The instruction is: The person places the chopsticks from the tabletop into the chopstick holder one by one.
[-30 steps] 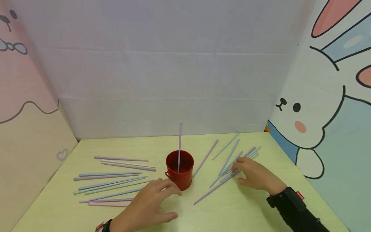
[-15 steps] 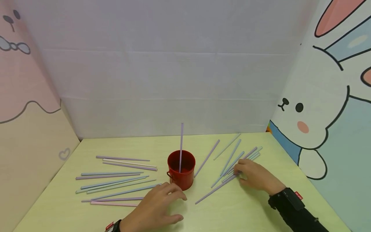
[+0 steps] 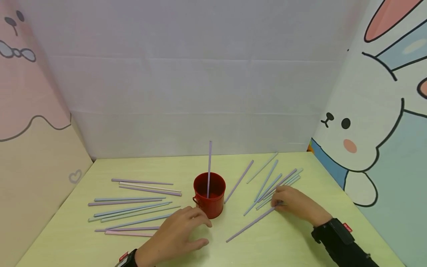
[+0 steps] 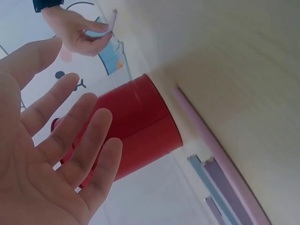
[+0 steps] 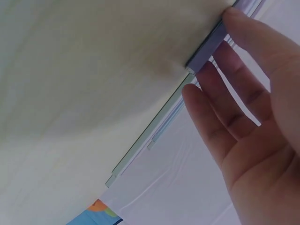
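Observation:
A purple stick (image 3: 250, 224) is pinched between the thumb and fingertips of my right hand (image 3: 297, 205), its near end pointing toward the table's middle. Beside those fingers lie several thin blue, green and purple sticks (image 3: 267, 181). My left hand (image 3: 176, 233) is held in front of a small red bucket (image 3: 209, 200), fingers loosely spread and holding nothing. In the left wrist view the bucket (image 4: 136, 126) stands just beyond the fingertips; whether they touch it I cannot tell. One purple stick (image 3: 209, 163) stands upright in the bucket. The right wrist view shows the pinched stick (image 5: 208, 49) close up.
Several pastel sticks (image 3: 133, 204) lie spread left of the bucket, some partly behind my left hand. A lone purple stick (image 3: 238, 181) lies just right of the bucket. A pale wall (image 3: 200, 92) closes the table's back, with cartoon-printed panels at both sides.
My right hand has drawn the purple stick slightly away from the pile, toward the front. The left hand has shifted a little to the right and stays by the bucket.

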{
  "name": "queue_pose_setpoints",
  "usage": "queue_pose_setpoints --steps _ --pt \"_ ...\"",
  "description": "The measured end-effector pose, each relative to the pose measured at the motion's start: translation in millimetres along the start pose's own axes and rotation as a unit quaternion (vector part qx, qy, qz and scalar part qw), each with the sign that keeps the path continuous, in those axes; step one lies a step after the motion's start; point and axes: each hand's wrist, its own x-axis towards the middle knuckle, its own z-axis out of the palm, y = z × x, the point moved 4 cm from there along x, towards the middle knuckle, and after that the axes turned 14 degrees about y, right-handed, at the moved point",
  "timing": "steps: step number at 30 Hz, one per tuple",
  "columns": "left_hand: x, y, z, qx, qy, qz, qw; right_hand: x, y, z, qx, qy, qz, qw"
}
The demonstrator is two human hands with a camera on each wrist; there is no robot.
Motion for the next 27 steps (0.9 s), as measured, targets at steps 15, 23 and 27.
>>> queue_pose_setpoints --steps 15,23,27 --pt "12.2 -5.1 -25.8 0.012 0.023 -0.020 0.9995 14.4 -49.1 -13.4 0.035 0.003 0.004 0.999" --pt "33.4 3.8 -42.6 0.033 0.050 -0.024 0.9979 42.0 -92.4 -32.1 0.012 0.026 -0.009 1.000" --pt "43.3 7.2 -44.5 0.038 0.046 -0.035 0.9976 56.3 -109.9 -35.5 0.011 0.027 -0.004 1.000"
